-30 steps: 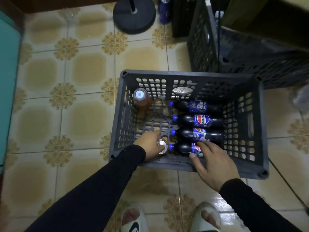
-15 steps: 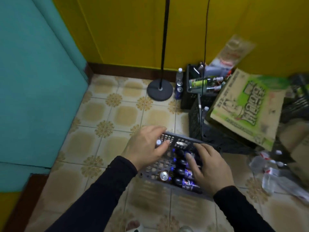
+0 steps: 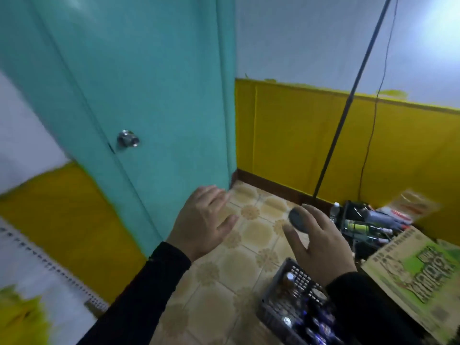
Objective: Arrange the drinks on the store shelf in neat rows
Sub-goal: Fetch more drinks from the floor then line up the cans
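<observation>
Both my hands hover above the tiled floor and hold nothing. My left hand [image 3: 204,220] hangs in front of the teal door with relaxed fingers. My right hand [image 3: 319,247] has its fingers spread above the grey crate [image 3: 276,290] at the bottom right. Inside the crate stand a brown bottle with a white cap [image 3: 290,280] and a can [image 3: 286,321]. Dark cola bottles with blue labels [image 3: 318,327] lie beside them, blurred. My right sleeve hides part of the crate.
The teal door [image 3: 149,95] with a metal knob [image 3: 128,138] fills the left. A stand's round base [image 3: 297,220] and thin pole [image 3: 348,108] rise by the yellow wall. A black crate of bottles [image 3: 361,225] and a green-printed cardboard box [image 3: 423,277] sit on the right.
The view has swung up and to the left, away from the crate. Both hands have lifted out of the crate and hold nothing.
</observation>
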Action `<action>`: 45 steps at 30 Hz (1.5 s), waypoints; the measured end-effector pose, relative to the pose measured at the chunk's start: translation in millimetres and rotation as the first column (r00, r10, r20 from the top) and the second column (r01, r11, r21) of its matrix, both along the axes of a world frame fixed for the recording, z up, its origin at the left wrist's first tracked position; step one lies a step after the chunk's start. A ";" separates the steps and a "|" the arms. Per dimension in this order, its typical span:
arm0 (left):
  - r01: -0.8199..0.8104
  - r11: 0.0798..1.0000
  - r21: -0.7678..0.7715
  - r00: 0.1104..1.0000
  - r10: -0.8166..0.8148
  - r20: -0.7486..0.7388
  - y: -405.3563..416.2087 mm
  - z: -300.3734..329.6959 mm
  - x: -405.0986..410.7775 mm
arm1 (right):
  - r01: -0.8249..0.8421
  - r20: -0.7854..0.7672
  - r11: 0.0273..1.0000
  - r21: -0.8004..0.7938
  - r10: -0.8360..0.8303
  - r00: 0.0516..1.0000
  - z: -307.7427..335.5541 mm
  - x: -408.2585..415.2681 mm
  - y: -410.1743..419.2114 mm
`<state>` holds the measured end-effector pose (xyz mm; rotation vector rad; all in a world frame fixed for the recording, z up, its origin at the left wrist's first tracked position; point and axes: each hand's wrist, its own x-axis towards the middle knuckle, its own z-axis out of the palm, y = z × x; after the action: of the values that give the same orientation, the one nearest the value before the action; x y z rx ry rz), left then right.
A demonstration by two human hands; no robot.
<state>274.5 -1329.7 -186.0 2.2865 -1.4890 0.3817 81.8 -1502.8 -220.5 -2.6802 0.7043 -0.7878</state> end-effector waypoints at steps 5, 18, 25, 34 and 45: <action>-0.265 0.963 -0.044 0.961 0.267 0.075 129.4 65.7 -35.1 | -0.220 0.061 0.972 -0.082 0.225 0.972 54.6 9.9 78.7; -0.804 0.568 -0.176 0.549 0.823 0.147 450.6 121.3 -122.0 | -0.690 0.117 0.685 -0.233 0.724 0.679 117.2 68.4 336.4; -0.867 0.436 -0.241 0.414 0.900 0.138 583.1 116.3 -118.2 | -0.783 0.111 0.571 -0.249 0.819 0.562 124.4 108.2 482.0; -0.875 0.434 -0.214 0.446 0.895 -0.008 657.9 128.5 -57.9 | -0.751 0.059 0.605 -0.266 0.787 0.614 137.5 160.2 603.1; -0.890 0.404 -0.212 0.456 0.811 -0.368 646.7 138.0 2.0 | -0.832 -0.014 0.475 -0.285 0.866 0.500 148.1 217.7 645.3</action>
<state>276.5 -682.9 -48.0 2.4562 0.0565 0.6061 299.4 -857.5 -72.4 -2.6204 -0.8452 -0.7492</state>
